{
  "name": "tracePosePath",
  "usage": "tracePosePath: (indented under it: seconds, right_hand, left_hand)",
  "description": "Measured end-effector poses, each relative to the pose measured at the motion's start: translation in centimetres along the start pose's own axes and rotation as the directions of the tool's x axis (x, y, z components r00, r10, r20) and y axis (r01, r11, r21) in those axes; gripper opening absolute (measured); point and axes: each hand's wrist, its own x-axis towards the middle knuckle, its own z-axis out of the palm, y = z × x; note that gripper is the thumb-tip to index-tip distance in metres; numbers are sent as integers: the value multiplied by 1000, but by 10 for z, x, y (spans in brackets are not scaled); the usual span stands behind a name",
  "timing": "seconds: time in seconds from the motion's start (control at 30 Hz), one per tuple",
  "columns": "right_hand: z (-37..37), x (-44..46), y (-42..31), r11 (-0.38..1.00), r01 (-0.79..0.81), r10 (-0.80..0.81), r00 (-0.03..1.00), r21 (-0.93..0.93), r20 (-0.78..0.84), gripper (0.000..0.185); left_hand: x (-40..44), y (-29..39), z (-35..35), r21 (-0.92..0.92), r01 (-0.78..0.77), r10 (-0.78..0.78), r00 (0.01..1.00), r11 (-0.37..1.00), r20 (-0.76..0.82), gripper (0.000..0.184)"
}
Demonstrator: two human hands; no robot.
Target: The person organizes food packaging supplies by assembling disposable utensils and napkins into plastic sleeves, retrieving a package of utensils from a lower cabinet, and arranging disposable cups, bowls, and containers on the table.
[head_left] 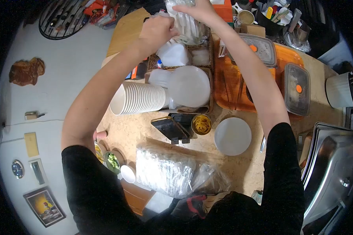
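Observation:
At the far side of the table, my right hand (200, 12) grips the upper part of a clear plastic bag (188, 29) with pale, long items inside. My left hand (157, 29) is closed at the bag's left edge, and its fingertips are partly hidden. Below the bag, a wicker basket (201, 68) holds a white plastic bundle (173, 54). Nearer to me, a stack of white paper cups (139, 98) lies on its side, beside round white lids (189, 86) in a cardboard box.
A phone (168, 128) leans in a stand beside a tin of rubber bands (201, 124) and a white round lid (233, 136). Clear plastic packs (172, 170) lie in front of me. An orange tray (227, 88) with lidded containers (297, 89) stands right; a bowl of sliced greens (113, 161) sits left.

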Motion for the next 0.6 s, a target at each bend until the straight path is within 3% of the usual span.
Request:
tracePosePath:
  seconds: [0.1, 0.17, 0.27, 0.3, 0.43, 0.53, 0.57, 0.6]
  right_hand:
    - [-12, -5, 5, 990, 138, -140, 987, 21, 80, 83]
    - [-27, -1, 0, 965, 191, -233, 938, 180, 255, 71]
    - [-27, 5, 3, 968, 148, -201, 940, 201, 276, 64]
    - [-26, 5, 4, 978, 58, -114, 953, 199, 282, 64]
    - [-25, 10, 0, 970, 151, -207, 926, 193, 317, 64]
    - [-36, 6, 2, 979, 73, -137, 928, 191, 347, 60]
    - [-42, 4, 4, 994, 23, -58, 942, 108, 330, 58]
    - [-47, 5, 7, 999, -26, 16, 952, 28, 306, 56]
  left_hand:
    - [-4, -5, 3, 7, 52, -52, 999, 999, 6, 31]
    - [-7, -6, -1, -77, 0, -2, 1000, 997, -28, 33]
    - [-4, -2, 7, -74, -19, 13, 997, 997, -77, 33]
    - [-1, 0, 8, -73, 16, -21, 998, 997, -64, 33]
    - [10, 2, 12, -149, 43, -64, 989, 988, -136, 36]
    - [16, 1, 20, -268, 83, -137, 972, 960, -192, 40]
    - [16, -3, 30, -591, 181, -286, 954, 786, -89, 47]
    - [17, -7, 39, -825, 259, -385, 921, 502, 54, 58]
